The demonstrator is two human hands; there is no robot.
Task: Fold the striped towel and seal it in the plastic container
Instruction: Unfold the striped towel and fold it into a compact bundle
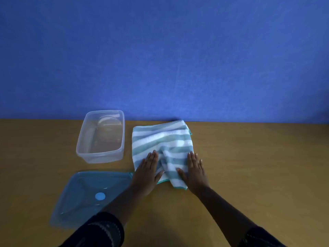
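A person sits at a brown table [249, 166]. Behind the table is a blue wall [160, 50].

A striped towel [162, 139] lies on the table, near the far edge. It has green and white stripes and a thin green trim. It is already folded over, and it looks bumpy and wrinkled in the middle, between the two hands.

The left hand [147, 171] lies flat on the near left part of the towel. Its fingers [153, 155] are straight and close together, and they point away from the person. They are not gripping anything. The thumb sticks out toward the middle of the towel.

The right hand [195, 169] lies flat on the near right part of the towel. Its fingers are straight too, pressing down and not holding anything. Its thumb also points toward the middle. The two hands are apart, with a wrinkled fold of towel between them.

A clear box [85, 139] stands on the table just to the left of the towel. It is open and has nothing in it.

The blue lid [80, 184] lies flat on the table, closer to the person than the box. It has a round light blue dot [100, 196] in the middle. The left arm crosses over one corner of the lid.

Both arms have dark sleeves [105, 230] pushed up near the elbows.
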